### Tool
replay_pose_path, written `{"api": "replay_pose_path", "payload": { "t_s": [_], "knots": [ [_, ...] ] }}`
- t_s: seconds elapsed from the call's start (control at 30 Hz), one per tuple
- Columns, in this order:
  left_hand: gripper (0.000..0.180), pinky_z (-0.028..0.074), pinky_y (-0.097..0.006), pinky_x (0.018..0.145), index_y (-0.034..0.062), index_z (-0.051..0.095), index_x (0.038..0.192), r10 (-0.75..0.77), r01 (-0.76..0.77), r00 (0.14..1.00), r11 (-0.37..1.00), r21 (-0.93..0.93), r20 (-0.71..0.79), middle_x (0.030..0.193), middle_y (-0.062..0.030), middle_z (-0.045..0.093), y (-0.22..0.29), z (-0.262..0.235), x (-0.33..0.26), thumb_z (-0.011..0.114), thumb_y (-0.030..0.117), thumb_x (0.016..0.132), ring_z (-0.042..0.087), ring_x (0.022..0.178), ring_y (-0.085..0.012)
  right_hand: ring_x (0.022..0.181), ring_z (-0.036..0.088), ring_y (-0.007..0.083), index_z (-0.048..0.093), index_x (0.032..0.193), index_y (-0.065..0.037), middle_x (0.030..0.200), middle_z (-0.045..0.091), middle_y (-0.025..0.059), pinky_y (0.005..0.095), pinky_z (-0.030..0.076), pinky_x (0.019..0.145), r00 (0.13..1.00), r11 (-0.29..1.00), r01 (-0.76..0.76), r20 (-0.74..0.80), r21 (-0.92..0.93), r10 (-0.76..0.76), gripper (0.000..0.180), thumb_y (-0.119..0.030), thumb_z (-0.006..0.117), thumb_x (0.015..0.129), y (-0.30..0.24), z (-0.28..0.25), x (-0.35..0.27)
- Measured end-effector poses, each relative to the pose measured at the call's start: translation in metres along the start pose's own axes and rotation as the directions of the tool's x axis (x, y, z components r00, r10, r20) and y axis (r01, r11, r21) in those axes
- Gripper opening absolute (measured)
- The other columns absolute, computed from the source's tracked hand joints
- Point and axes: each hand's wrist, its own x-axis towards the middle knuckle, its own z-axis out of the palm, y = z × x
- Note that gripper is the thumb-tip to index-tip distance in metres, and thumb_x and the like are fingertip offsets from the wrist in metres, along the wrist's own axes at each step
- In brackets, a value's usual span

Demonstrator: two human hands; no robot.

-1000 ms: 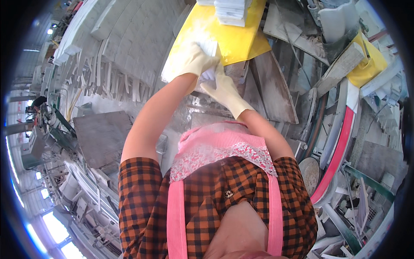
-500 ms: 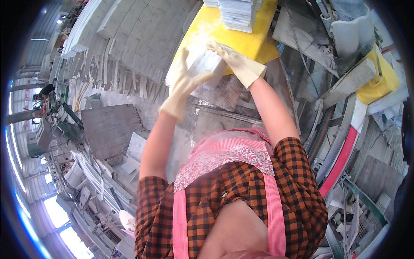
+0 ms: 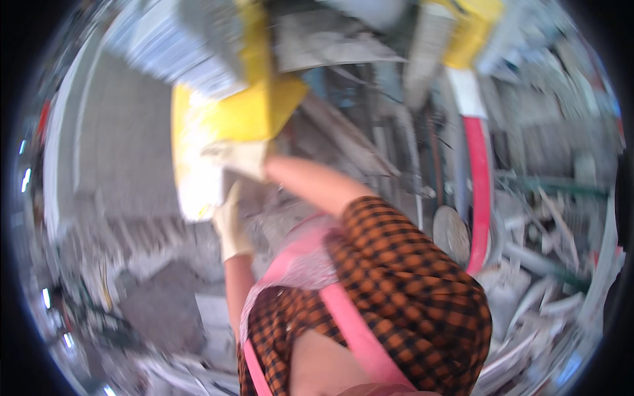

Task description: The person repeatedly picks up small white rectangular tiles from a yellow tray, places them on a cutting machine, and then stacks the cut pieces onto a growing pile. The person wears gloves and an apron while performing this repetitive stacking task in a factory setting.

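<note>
in the head view, i watch a yellow cover [image 3: 231, 120]. over its near part is the gloved right hand [image 3: 236, 158], and at its near edge the gloved left hand [image 3: 231, 228]. between them on the cover, a white piece [image 3: 210, 186] is washed out by glare. because of blur, i cannot tell if either hand pinches it. white slabs [image 3: 190, 59] stand stacked farther along the cover.
</note>
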Motion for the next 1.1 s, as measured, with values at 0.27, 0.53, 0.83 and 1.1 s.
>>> {"api": "replay_pose_path", "payload": {
  "t_s": [0.27,0.53,0.83,1.1],
  "knots": [
    [0.1,0.029,-0.04,0.121,-0.0079,0.022,0.16,0.11,-0.148,0.989,0.778,0.611,0.099,0.166,-0.0254,0.024,0.103,-0.048,0.002,0.078,0.035,0.088,0.031,0.152,-0.0304,0.144,0.044,0.0244,0.056,0.145,-0.013,0.155,0.049,0.0064,0.0367,0.036,0.119,0.982,0.876,-0.13,-0.06,0.464,0.177,0.044,-0.03,0.046,0.106,-0.003,0.01,0.001],
    [0.112,0.044,-0.044,0.109,-0.0066,0.035,0.154,0.055,-0.062,0.997,0.264,0.963,0.049,0.144,-0.0325,0.053,0.083,-0.002,0.043,0.081,0.052,0.071,0.055,0.134,-0.0422,0.143,0.043,0.0312,0.049,0.149,-0.015,0.152,0.048,0.0176,0.0401,0.035,0.12,0.969,0.965,-0.066,-0.216,0.254,0.123,0.073,-0.038,0.076,0.086,0.005,-0.032,-0.046],
    [0.109,0.046,-0.044,0.107,-0.0014,0.036,0.155,0.018,-0.004,1.0,0.23,0.973,0.0,0.138,-0.0306,0.059,0.091,0.003,0.036,0.081,0.054,0.072,0.058,0.13,-0.0411,0.116,0.063,0.0345,0.065,0.13,-0.001,0.127,0.067,0.0183,0.0439,0.047,0.101,0.176,0.457,-0.881,-0.809,0.125,0.56,0.054,-0.041,0.068,0.094,0.101,-0.224,-0.401],
    [0.11,0.047,-0.045,0.106,0.0006,0.035,0.156,0.036,-0.028,0.999,0.356,0.934,0.017,0.139,-0.03,0.059,0.071,-0.023,0.057,0.084,0.049,0.07,0.059,0.129,-0.0411,0.148,0.041,0.0312,0.056,0.148,-0.022,0.161,0.042,0.0154,0.04,0.031,0.123,0.199,0.208,-0.977,-0.565,-0.05,0.8,0.059,-0.035,0.072,0.093,0.107,-0.238,-0.524]
  ]
}}
